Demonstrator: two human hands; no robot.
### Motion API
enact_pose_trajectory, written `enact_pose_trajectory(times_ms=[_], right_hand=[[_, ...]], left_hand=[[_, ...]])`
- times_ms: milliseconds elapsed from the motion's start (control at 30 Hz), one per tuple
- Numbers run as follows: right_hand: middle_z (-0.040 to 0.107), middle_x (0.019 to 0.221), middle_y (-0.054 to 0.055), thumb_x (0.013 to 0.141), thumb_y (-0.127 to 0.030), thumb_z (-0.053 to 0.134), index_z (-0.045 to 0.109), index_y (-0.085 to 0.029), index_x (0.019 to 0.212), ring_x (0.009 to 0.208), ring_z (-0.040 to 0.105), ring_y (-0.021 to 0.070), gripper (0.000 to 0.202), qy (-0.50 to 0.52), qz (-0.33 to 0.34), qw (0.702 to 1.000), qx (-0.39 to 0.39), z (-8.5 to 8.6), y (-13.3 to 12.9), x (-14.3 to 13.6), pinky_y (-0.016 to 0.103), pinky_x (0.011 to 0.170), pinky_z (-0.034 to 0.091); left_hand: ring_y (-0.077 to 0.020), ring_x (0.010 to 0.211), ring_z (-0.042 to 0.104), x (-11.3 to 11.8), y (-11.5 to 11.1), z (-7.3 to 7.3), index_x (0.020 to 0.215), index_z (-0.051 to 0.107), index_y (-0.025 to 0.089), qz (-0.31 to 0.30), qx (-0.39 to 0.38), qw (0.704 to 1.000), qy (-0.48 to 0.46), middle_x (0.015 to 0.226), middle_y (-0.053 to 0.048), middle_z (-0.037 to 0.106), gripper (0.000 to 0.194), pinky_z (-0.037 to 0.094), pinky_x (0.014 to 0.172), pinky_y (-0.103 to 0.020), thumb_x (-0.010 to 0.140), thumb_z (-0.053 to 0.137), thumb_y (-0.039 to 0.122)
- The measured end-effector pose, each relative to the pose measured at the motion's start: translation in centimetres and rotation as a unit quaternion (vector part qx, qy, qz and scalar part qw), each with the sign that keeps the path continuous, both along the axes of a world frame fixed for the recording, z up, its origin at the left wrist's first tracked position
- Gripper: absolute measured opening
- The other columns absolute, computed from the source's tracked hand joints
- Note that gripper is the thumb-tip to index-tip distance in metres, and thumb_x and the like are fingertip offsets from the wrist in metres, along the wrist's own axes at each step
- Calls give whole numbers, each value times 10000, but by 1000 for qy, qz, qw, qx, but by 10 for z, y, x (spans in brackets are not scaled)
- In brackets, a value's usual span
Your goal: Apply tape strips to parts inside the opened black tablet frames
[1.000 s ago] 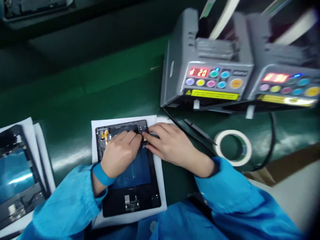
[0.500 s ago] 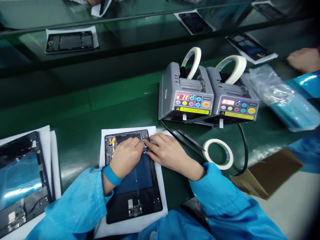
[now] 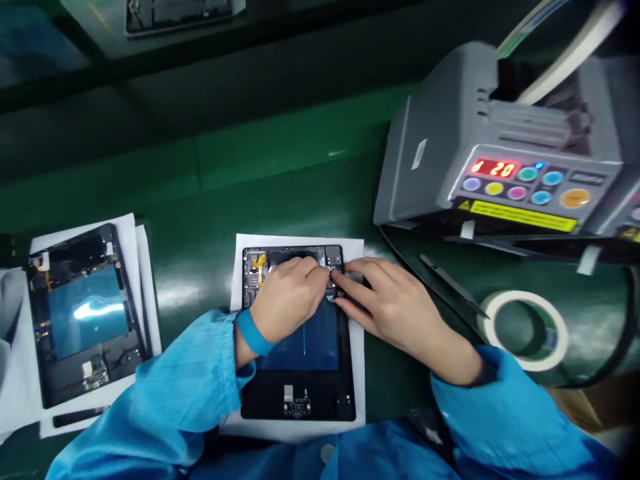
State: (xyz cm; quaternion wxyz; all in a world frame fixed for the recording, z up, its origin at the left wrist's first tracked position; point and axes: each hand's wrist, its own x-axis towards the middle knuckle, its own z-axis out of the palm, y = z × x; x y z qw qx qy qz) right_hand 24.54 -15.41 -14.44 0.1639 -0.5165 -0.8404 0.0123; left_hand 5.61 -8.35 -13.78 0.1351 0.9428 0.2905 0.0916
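Observation:
An opened tablet housing [image 3: 270, 393], black with a blue film [image 3: 320, 340] across its middle, lies on a white sheet [image 3: 250, 241] in front of me. My left hand [image 3: 293, 293] wears a blue wristband [image 3: 254, 333] and is bent over the upper part of the housing, fingers pinched together. From the right, my right hand [image 3: 385, 303] reaches the same upper right corner, its thumb and fingertips close together by a small part there. The fingertips of both hands nearly meet; whatever lies between them is too small and covered to name.
A grey tape dispenser [image 3: 425, 160] with a lit display stands at the right, a second one beside it. Near my right forearm are a tape roll [image 3: 557, 320], dark tweezers [image 3: 453, 285] and a black cable. Another opened tablet [image 3: 60, 393] lies on sheets at the left.
The camera view has shifted and tilted, so the dispenser looks larger and closer. Both hands stay at the housing's upper right corner, with little visible movement of the fingers.

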Motion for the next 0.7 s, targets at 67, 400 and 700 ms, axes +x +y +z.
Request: enact_pose_trajectory(times_ms=[67,400,700], right_hand=[[638,1065,125,913,-318,575,667,-135,1117,976,580,254,289,-11,3,1000,0,1,0,1,371,815,488],[637,1093,149,915,-337,571,662,-140,1128,995,600,271,303,-8,29,999,-23,5,-1,7,397,810,509],[717,958,60,889,-205,577,648,-157,1084,838,670,166,213,73,-44,996,15,2,-2,1,279,725,515]], left_hand=[[-202,758,566,0,0,-1,884,637,150,5,-13,1000,-14,829,-45,613,191,491,697,-331,958,464,178],[-199,745,566,1,0,-2,865,647,150,14,-26,999,-35,810,-38,605,226,485,691,-334,968,450,190],[-194,771,569,2,0,-2,873,638,149,9,-29,999,-23,835,-47,610,230,475,709,-324,973,434,189]])
